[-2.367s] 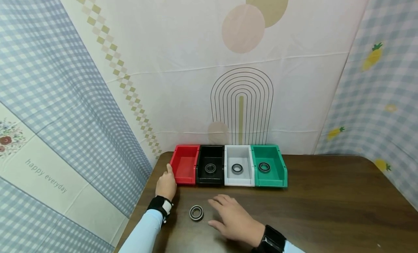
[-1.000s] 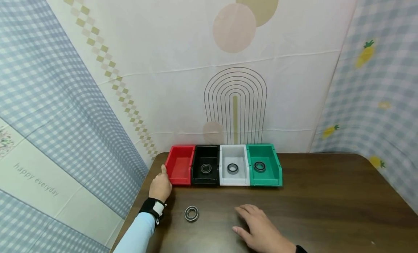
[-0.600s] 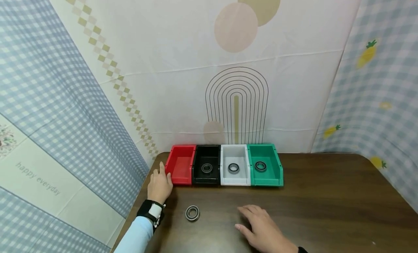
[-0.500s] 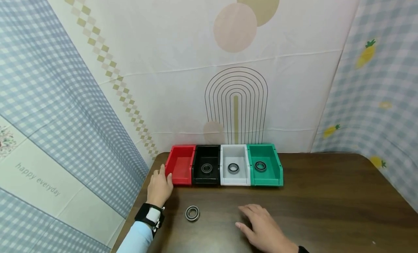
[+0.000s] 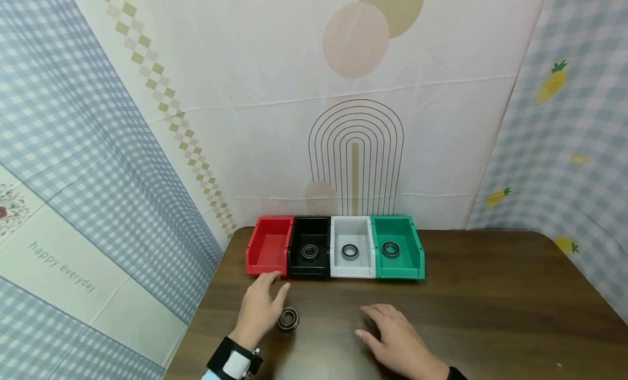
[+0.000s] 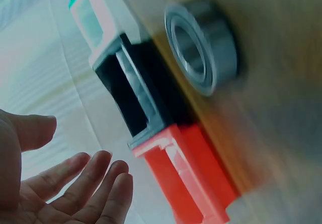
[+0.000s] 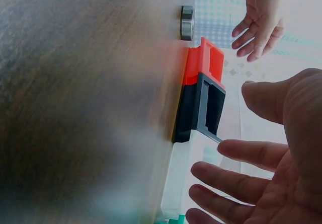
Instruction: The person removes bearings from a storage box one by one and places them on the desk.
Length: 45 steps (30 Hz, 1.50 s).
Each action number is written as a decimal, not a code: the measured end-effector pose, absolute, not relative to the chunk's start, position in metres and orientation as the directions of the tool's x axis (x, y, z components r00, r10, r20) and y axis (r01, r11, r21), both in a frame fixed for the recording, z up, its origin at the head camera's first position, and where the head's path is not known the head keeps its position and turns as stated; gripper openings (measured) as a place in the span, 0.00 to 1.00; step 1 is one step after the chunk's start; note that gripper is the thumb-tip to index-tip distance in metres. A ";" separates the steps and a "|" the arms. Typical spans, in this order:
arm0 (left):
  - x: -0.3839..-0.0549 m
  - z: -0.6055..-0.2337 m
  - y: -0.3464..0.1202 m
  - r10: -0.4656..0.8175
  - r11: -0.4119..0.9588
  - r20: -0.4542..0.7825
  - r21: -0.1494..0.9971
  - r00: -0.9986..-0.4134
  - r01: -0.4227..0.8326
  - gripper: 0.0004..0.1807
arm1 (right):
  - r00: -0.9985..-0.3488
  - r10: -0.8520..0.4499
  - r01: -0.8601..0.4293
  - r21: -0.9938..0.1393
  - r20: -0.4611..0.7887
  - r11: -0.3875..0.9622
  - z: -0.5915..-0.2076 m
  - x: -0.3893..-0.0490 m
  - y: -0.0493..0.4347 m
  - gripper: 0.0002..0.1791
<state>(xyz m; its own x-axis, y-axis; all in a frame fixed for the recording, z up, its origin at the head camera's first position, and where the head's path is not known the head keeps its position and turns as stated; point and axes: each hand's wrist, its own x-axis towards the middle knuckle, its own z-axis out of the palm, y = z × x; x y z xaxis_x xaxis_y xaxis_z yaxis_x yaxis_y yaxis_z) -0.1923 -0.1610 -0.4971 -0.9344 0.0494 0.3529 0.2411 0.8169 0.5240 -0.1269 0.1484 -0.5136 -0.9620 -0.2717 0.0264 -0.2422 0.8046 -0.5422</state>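
Note:
A metal ball bearing [image 5: 288, 319] lies flat on the wooden table in front of the bins. Beside and over its left edge hovers my left hand [image 5: 259, 306], thumb and fingers apart, holding nothing; the left wrist view shows the bearing [image 6: 201, 48] free of the fingers. To the right, my right hand [image 5: 396, 339] is spread loosely above the table with nothing in it. In a row behind stand a red bin [image 5: 271, 249] with nothing inside, and black [image 5: 310, 233], white [image 5: 350, 230] and green [image 5: 394, 227] bins, each with one bearing in it.
The brown wooden table [image 5: 490, 293] reaches back to a patterned cloth [image 5: 275, 151] hung right behind the bins. Checked blue cloths hang at the left [image 5: 122, 178] and right [image 5: 564, 194].
My left hand has left the red bin's left side and moved right and toward me, to the loose bearing. Earlier my right hand drew back to the right from near that bearing.

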 end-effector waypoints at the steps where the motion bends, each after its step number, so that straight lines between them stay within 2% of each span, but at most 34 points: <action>1: -0.190 -0.498 -0.159 0.057 0.815 0.352 0.524 -0.934 0.247 0.20 | -0.962 -0.271 -0.244 -0.541 0.031 0.805 -0.514 -0.127 0.149 0.27; 14: -0.188 -0.509 -0.152 0.074 0.831 0.341 0.499 -0.937 0.247 0.19 | -0.960 -0.275 -0.257 -0.525 0.044 0.811 -0.516 -0.126 0.150 0.27; 23: -0.201 -0.499 -0.140 0.052 0.814 0.332 0.533 -0.942 0.233 0.23 | -0.958 -0.281 -0.273 -0.505 0.061 0.819 -0.517 -0.126 0.151 0.27; 29: -0.209 -0.495 -0.138 0.061 0.801 0.360 0.538 -0.931 0.261 0.22 | -0.958 -0.285 -0.267 -0.505 0.044 0.820 -0.513 -0.127 0.149 0.27; 38: -0.215 -0.496 -0.139 0.001 0.766 0.373 0.596 -0.928 0.241 0.21 | -0.956 -0.288 -0.277 -0.512 0.059 0.813 -0.513 -0.126 0.143 0.27; 45: -0.230 -0.497 -0.135 0.032 0.806 0.390 0.535 -0.920 0.254 0.26 | -0.961 -0.274 -0.257 -0.514 0.044 0.818 -0.514 -0.125 0.146 0.27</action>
